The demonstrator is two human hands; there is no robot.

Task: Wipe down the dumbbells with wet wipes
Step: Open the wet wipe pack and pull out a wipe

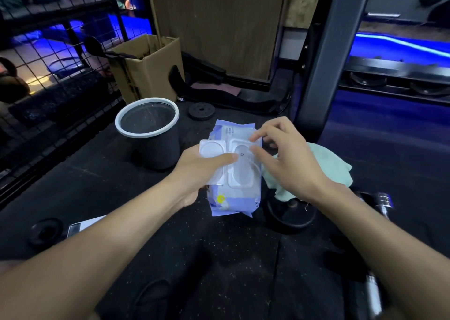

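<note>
My left hand (199, 171) grips a purple pack of wet wipes (235, 198) from its left side, thumb pressed across the white plastic lid (214, 149), which is flipped open to the left. My right hand (287, 159) hovers over the pack's right side, fingertips at the white dispenser opening (243, 171); no wipe shows between the fingers. A dumbbell lies on the floor to the right, with a black plate (289, 215) and a chrome end (384, 200). Another black dumbbell end (46, 232) lies at the lower left.
A dark bin with a white rim (146, 120) stands left of the pack. A green cloth (328, 166) lies under my right hand. Behind are a cardboard box (146, 68), a small weight plate (201, 111), a wire rack (48, 51) and a grey machine post (326, 59). The floor is black rubber matting.
</note>
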